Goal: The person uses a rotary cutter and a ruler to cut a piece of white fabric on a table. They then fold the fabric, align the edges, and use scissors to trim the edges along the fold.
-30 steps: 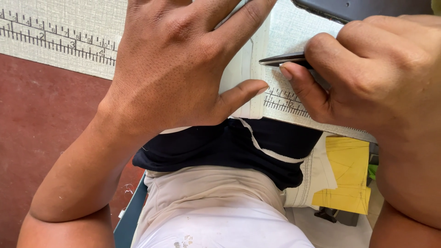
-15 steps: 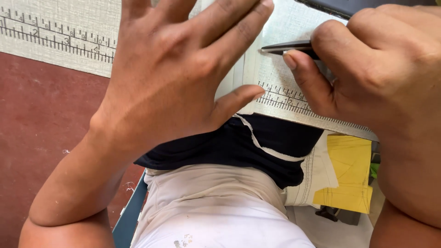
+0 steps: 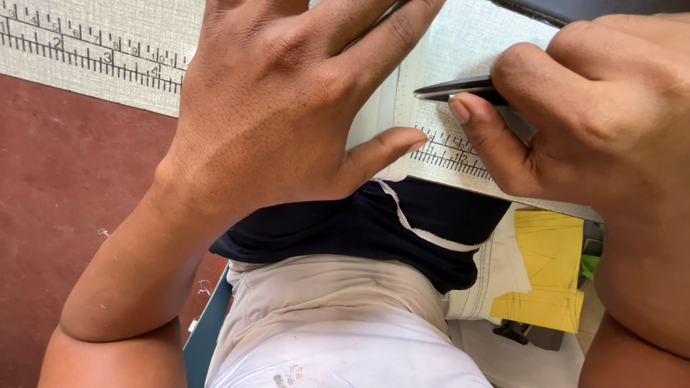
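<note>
My left hand (image 3: 287, 108) lies flat, fingers spread, on a strip of white cloth (image 3: 406, 86) at the near edge of a pale table top (image 3: 108, 29) printed with ruler marks. Its thumb rests on the cloth's lower edge. My right hand (image 3: 596, 122) grips a dark metal pointed tool (image 3: 449, 88), which looks like scissor blades. The tip points left, just right of the left hand's fingers. A navy cloth (image 3: 374, 223) with a white trimmed strip hangs off the table edge below both hands.
My lap in white clothing (image 3: 338, 323) sits under the table edge. Yellow paper with drawn lines (image 3: 550, 273) and white sheets lie low on the right. The dark red floor (image 3: 57, 215) is on the left, and a blue-grey seat edge (image 3: 205, 338) shows beside my leg.
My right hand and the tool have shifted slightly up and right. My left hand has stayed pressed on the white cloth.
</note>
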